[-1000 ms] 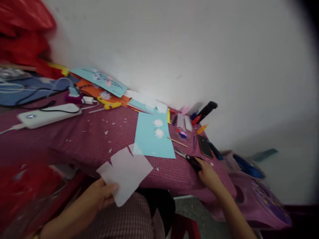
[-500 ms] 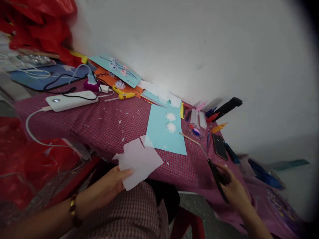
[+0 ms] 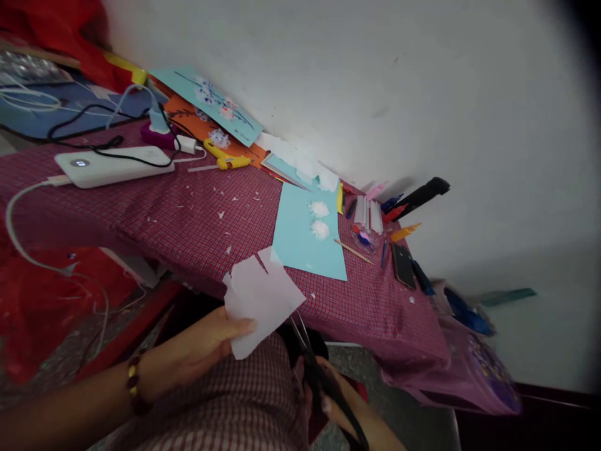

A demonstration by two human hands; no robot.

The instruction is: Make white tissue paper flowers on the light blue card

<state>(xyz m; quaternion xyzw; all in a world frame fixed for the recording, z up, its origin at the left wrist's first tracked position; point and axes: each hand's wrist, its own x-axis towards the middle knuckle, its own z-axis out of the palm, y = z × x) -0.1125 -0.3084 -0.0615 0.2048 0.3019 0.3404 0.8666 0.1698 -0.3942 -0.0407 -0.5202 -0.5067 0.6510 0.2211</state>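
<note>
My left hand (image 3: 223, 335) pinches a white sheet of paper (image 3: 263, 297) between thumb and fingers. The sheet has cut, ragged edges and a slit near its top. In my right hand (image 3: 345, 398) is a pair of black-handled scissors (image 3: 312, 363). Their blades point up toward the sheet's lower right edge and are slightly apart; they do not appear to touch it. Beyond the sheet lies light-blue paper (image 3: 300, 250) bearing two white fluffy paper flowers (image 3: 320, 229).
A white power bank (image 3: 117, 168) with cables and a yellow glue gun (image 3: 228, 161) lie on the left of the checked tablecloth. Finished flower pictures (image 3: 211, 103) lean at the back. Toward the right are a thin stick (image 3: 353, 252), glue sticks (image 3: 369, 214) and a phone (image 3: 402, 266).
My right hand has brought the scissors from the table's right side leftward and down, close to the sheet. The blades have opened a little. My left hand keeps holding the paper. The view has shifted.
</note>
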